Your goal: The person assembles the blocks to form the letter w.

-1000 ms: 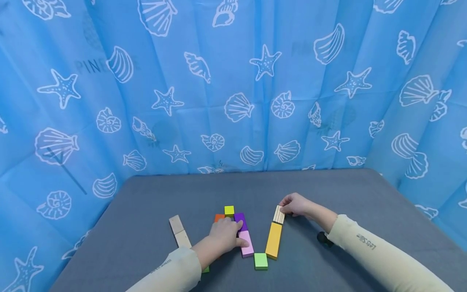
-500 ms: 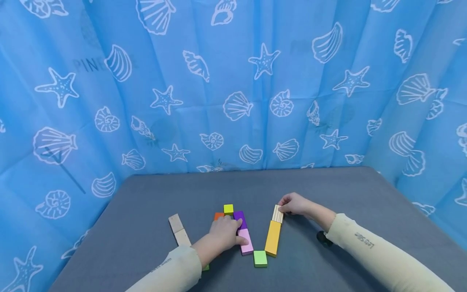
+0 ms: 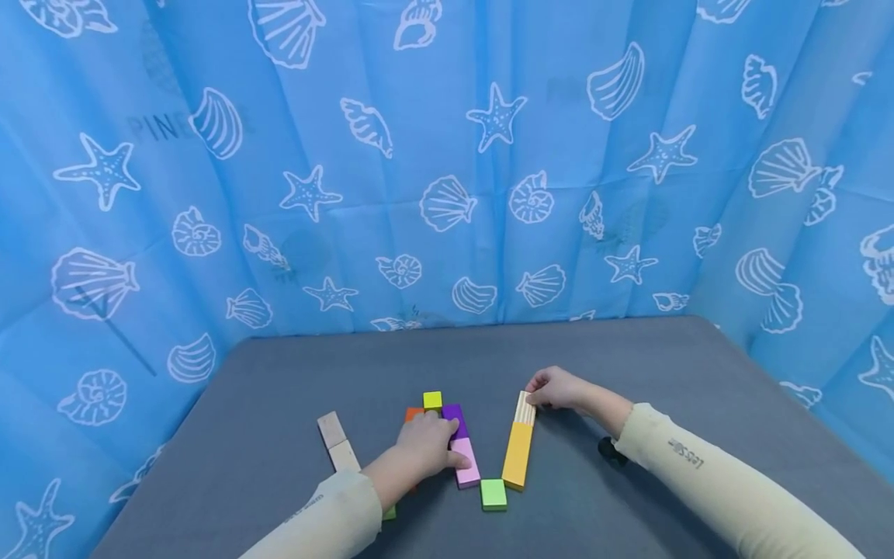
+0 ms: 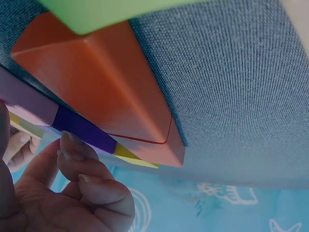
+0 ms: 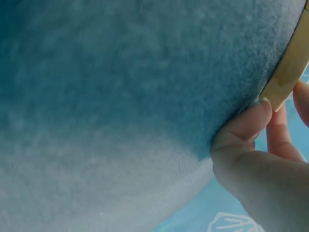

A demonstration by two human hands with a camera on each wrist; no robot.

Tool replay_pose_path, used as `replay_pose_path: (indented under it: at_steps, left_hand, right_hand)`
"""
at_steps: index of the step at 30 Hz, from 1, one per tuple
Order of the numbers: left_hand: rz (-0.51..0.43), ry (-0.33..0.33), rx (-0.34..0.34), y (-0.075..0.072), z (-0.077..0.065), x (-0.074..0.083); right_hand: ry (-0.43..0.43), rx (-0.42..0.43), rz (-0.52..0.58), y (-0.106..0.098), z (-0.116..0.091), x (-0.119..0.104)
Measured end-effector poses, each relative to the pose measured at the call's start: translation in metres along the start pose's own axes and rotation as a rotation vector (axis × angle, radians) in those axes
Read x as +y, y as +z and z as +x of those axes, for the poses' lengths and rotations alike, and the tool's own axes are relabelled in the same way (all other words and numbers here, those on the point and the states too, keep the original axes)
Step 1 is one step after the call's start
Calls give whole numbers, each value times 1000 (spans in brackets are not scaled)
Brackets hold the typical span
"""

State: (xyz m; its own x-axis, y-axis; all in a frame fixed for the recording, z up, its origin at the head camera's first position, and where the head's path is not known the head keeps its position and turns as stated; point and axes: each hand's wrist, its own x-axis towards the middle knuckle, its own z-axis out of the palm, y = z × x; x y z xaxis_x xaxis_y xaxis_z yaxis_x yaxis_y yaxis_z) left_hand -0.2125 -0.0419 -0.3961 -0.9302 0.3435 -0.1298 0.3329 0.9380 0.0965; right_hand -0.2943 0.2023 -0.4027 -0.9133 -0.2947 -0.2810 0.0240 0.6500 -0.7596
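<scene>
My right hand [image 3: 555, 388] pinches the far end of a striped wooden block [image 3: 524, 407], thumb and fingers at its tip in the right wrist view. That block lies end to end with a longer orange-yellow block [image 3: 518, 456]. My left hand [image 3: 422, 446] lies over the middle blocks, its index finger at the purple block [image 3: 452, 411] and its thumb at the pink block [image 3: 468, 476]. In the left wrist view its other fingers are loosely bent beside a red-orange block [image 4: 96, 82]. A light green block [image 3: 493, 494] sits between the pink and orange-yellow blocks' near ends.
A yellow cube [image 3: 432, 400] tops the middle slant beside an orange block [image 3: 414, 413]. Two beige blocks [image 3: 330, 429] slant at the left, with a green block [image 3: 389, 513] partly hidden by the left sleeve. The grey table [image 3: 615, 349] ends at a blue shell-print curtain [image 3: 391, 186].
The striped wooden block has shifted slightly and now lines up flush with the orange-yellow block; the thin gap between them is gone. The left hand stays over the middle blocks. The head view shifts slightly.
</scene>
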Motion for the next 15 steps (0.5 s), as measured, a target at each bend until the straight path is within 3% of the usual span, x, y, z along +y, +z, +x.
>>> replay_pose_path:
  at_steps: [11, 15]
  left_hand:
    - [-27, -7, -2, -2, 0, 0]
    - [-71, -7, 46, -9, -2, -5]
  right_hand:
    - [-3, 14, 7, 2, -1, 0]
    - [2, 17, 26, -6, -3, 3]
